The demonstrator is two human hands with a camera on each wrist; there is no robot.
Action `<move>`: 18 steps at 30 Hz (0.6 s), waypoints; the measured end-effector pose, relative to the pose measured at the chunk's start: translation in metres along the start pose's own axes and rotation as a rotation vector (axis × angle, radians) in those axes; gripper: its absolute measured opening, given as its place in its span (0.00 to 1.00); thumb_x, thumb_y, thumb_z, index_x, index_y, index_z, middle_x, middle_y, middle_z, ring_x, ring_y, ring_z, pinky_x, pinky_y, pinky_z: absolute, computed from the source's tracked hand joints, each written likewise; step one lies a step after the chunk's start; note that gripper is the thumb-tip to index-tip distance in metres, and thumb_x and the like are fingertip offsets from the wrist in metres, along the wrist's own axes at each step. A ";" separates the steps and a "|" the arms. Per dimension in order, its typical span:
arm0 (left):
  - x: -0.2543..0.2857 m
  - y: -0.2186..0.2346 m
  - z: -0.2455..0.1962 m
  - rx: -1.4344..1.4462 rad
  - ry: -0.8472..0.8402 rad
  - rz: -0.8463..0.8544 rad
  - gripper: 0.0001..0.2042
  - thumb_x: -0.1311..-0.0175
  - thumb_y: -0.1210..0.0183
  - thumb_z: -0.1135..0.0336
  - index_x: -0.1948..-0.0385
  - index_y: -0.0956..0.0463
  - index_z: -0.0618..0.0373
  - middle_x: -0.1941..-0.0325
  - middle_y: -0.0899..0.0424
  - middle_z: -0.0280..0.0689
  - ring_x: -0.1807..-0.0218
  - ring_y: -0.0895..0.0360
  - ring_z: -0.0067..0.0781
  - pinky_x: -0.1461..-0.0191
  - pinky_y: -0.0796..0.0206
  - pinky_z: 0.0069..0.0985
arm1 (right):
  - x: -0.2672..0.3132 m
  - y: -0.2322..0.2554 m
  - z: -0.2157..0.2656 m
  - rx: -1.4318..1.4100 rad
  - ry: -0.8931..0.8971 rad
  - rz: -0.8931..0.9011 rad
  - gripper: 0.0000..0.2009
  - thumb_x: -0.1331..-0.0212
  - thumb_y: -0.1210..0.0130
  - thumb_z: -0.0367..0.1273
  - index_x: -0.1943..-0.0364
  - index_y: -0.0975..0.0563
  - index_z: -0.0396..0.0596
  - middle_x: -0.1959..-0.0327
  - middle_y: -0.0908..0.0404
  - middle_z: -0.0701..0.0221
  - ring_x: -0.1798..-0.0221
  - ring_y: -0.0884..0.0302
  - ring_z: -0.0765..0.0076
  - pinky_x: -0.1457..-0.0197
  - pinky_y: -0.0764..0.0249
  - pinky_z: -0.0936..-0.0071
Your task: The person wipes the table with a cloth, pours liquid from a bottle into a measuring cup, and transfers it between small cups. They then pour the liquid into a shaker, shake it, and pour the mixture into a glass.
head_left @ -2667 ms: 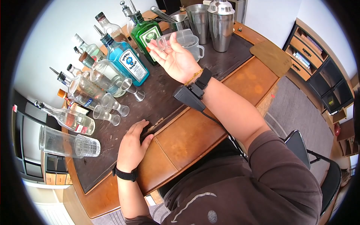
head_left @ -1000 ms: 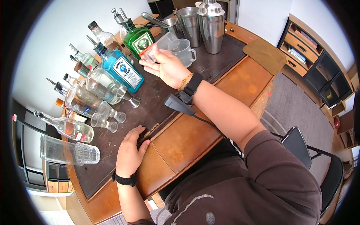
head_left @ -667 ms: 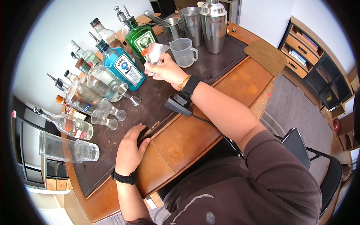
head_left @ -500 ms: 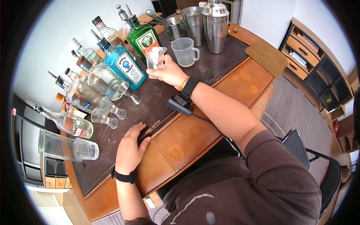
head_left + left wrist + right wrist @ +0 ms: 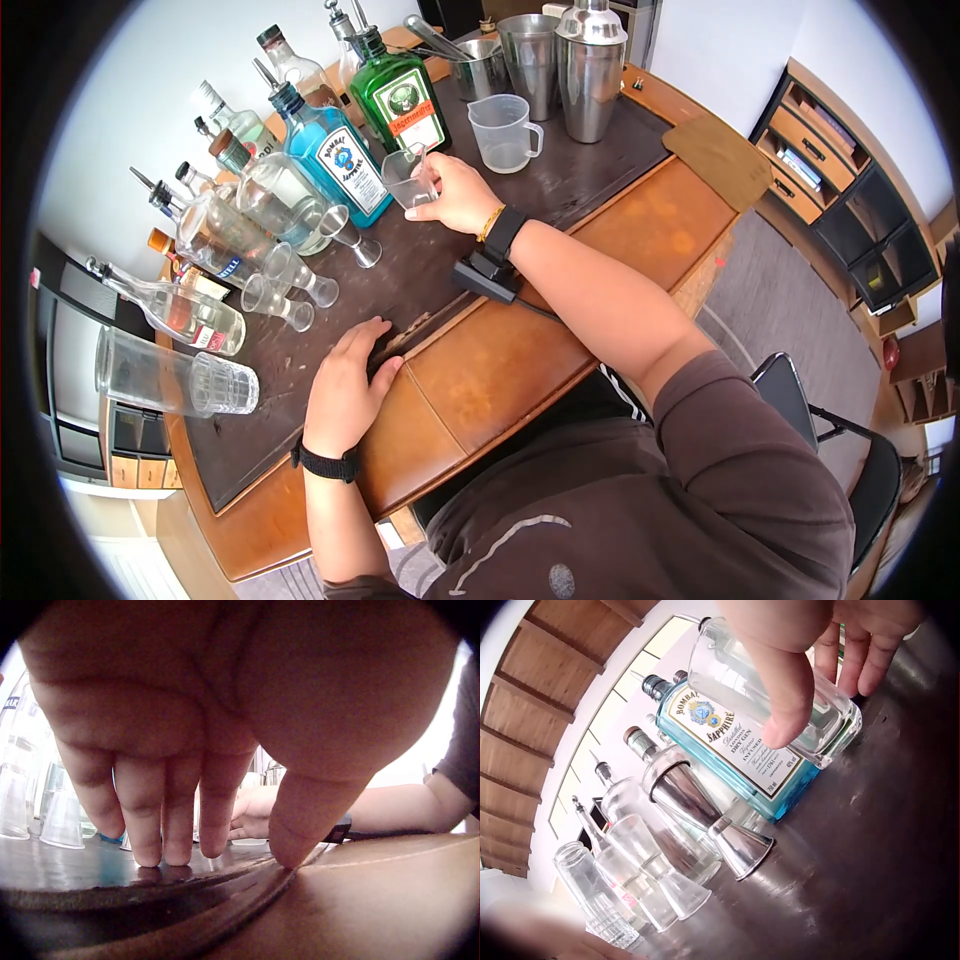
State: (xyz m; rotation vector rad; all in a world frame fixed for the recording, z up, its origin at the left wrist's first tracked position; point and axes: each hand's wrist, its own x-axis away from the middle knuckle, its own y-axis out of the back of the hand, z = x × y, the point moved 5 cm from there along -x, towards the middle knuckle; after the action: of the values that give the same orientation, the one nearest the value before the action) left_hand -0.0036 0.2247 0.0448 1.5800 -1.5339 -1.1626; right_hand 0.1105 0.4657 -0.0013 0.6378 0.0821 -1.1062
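The right hand [image 5: 462, 197] grips a small clear glass [image 5: 405, 180] with a pouring lip, held low at the dark table top in front of the blue bottle [image 5: 340, 160]. In the right wrist view the thumb lies across the glass [image 5: 817, 727], whose base is close to the table. A clear measuring jug [image 5: 503, 135] stands to the right of this hand, and a green bottle [image 5: 400, 95] behind it. Resting on the front edge of the table, the left hand [image 5: 345, 390] has its fingers extended; in the left wrist view the fingertips of the left hand [image 5: 217, 750] touch the surface.
A metal jigger [image 5: 350, 237] and two clear double-ended jiggers stand before a row of bottles. At the left is a tall clear glass [image 5: 160, 375]. Metal shakers [image 5: 590, 85] stand at the back right, near a brown mat [image 5: 722, 165]. A black chair [image 5: 785, 400] is at the right.
The right hand turned from palm up to gripping the small glass, brought it clear of the jug and lowered it towards the table. The left hand stays on the table edge.
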 end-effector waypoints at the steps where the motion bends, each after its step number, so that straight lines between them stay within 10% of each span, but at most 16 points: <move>1: 0.000 0.000 0.000 0.010 0.019 0.008 0.18 0.42 0.38 0.72 0.49 0.26 0.62 0.43 0.22 0.50 0.41 0.26 0.53 0.38 0.34 0.36 | 0.000 -0.002 -0.002 -0.006 -0.014 0.021 0.28 0.60 0.26 0.35 0.53 0.25 0.42 0.56 0.20 0.63 0.56 0.22 0.64 0.50 0.25 0.68; 18: 0.001 0.000 0.001 0.002 0.010 -0.003 0.18 0.42 0.38 0.68 0.49 0.26 0.61 0.43 0.23 0.48 0.43 0.25 0.53 0.39 0.32 0.37 | -0.002 -0.013 -0.007 -0.262 0.098 0.258 0.37 0.56 0.28 0.32 0.40 0.36 0.41 0.47 0.22 0.60 0.42 0.26 0.59 0.38 0.31 0.66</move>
State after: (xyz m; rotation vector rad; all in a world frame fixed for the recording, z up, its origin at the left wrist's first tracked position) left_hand -0.0049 0.2243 0.0444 1.5873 -1.5269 -1.1531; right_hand 0.0996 0.4669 -0.0118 0.4523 0.2197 -0.7984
